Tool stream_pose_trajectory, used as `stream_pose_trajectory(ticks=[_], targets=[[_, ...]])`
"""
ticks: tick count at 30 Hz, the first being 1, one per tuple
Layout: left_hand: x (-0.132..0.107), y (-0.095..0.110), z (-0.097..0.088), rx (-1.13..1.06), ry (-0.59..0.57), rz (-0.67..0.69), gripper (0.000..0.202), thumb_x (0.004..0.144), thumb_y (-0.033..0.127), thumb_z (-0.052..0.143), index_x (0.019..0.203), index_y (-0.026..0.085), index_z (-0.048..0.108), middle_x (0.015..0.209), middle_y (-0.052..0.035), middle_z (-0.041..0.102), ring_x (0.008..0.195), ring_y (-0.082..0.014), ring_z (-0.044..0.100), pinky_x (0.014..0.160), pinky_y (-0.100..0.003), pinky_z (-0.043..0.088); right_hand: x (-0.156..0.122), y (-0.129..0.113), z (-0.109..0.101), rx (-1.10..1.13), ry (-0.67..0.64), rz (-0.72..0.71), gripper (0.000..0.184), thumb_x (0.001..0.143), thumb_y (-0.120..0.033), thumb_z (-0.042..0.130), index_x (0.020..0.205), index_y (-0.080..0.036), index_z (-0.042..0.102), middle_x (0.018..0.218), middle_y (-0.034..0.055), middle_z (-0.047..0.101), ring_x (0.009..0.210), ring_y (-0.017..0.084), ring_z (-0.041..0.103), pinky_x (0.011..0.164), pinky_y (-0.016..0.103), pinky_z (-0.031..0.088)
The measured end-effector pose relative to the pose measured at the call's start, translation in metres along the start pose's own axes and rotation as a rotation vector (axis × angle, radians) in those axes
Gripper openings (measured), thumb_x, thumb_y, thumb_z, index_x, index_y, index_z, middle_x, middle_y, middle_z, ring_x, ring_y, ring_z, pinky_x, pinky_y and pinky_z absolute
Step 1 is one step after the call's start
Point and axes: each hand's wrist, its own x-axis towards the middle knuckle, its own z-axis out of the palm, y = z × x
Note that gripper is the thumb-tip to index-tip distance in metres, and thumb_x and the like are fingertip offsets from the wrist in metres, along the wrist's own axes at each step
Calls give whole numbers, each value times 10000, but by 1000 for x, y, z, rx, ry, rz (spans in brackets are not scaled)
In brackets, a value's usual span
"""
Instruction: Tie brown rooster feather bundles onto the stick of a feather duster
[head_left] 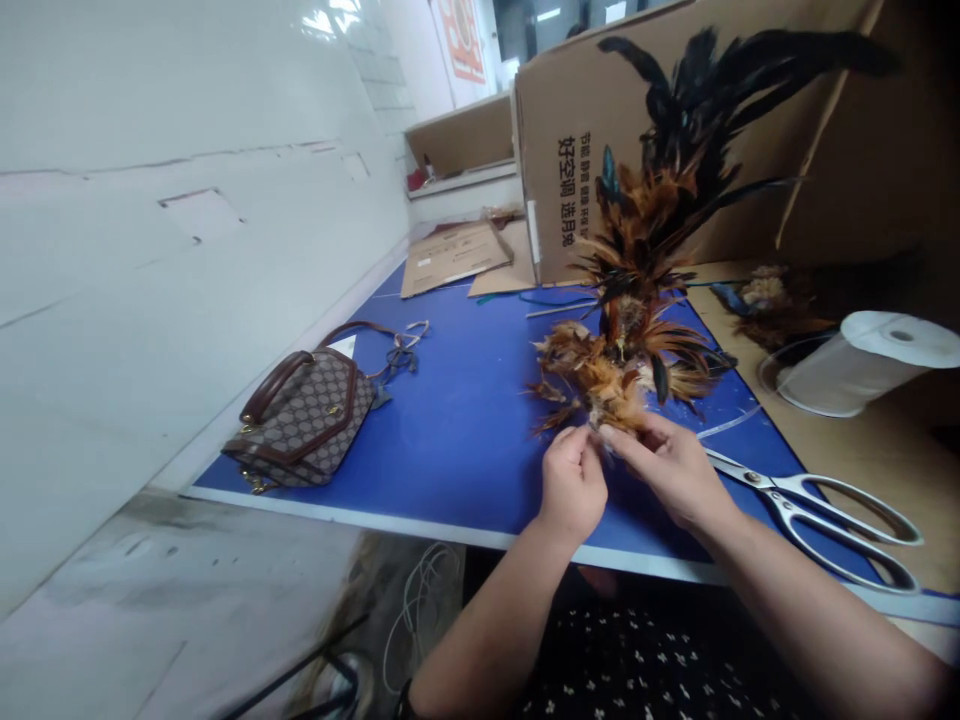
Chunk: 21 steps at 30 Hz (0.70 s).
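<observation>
A long bunch of feathers (626,255) reaches from the blue table up against a cardboard box, brown and orange near me and glossy black at the far end. My left hand (574,488) is closed in a pinch at the near end of the feathers. Beside it, my right hand (679,468) grips the same end between thumb and fingers. The fingertips of both hands almost meet there, and what lies exactly between them is hidden. Large metal scissors (810,510) lie by my right forearm, their blades partly behind it.
A brown patterned handbag (319,420) rests at the left of the blue table (450,420). Behind stand a big cardboard box (555,110) and flat cardboard pieces (454,255). At right are a white spool (847,370) and more feathers (776,300). A white wall borders the left.
</observation>
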Motion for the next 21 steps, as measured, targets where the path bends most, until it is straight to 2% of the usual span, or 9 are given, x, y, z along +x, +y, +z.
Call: stream_pose_trajectory(ticks=[4, 7, 10, 14, 17, 21], targets=[[-2, 1, 4, 168, 32, 161, 257, 1019, 151, 420, 962, 157, 670, 831, -87, 625, 805, -199, 602, 775, -338, 519, 15, -16, -2, -221, 37, -21, 453, 801, -581, 795, 937, -152, 740, 857, 63, 723, 741, 190, 619, 665, 285, 500], [-4, 0, 6, 261, 9, 209, 268, 1023, 137, 395, 1003, 150, 661, 856, -97, 617, 823, -210, 599, 781, -348, 529, 23, -23, -6, -333, 13, -73, 479, 839, -627, 728, 730, -166, 663, 697, 36, 657, 630, 163, 567, 586, 274, 468], [-4, 0, 5, 301, -17, 219, 276, 1025, 134, 377, 971, 156, 647, 854, -94, 610, 817, -210, 594, 781, -348, 530, 27, -19, -8, -346, -37, -92, 518, 852, -650, 699, 658, -188, 569, 573, -4, 553, 515, 125, 475, 497, 265, 405], [-1, 0, 0, 270, -71, 149, 259, 1021, 148, 402, 937, 158, 647, 850, -86, 595, 813, -206, 591, 795, -345, 519, 30, -9, -9, -303, -48, -12, 519, 842, -677, 697, 698, -203, 543, 517, -25, 498, 449, 120, 433, 417, 262, 341], [1, 2, -4, 176, -124, 61, 244, 1022, 188, 449, 962, 160, 684, 871, -84, 605, 833, -197, 607, 829, -334, 517, 35, -5, -12, -305, -56, -27, 529, 855, -669, 694, 667, -210, 509, 483, -26, 476, 435, 117, 414, 410, 263, 317], [7, -1, -16, 46, -177, -58, 279, 1025, 292, 521, 1182, 177, 721, 1049, -115, 660, 932, -198, 658, 890, -333, 541, 45, -8, -20, -257, -53, -43, 541, 856, -651, 713, 636, -211, 487, 478, -22, 471, 428, 111, 404, 410, 267, 311]])
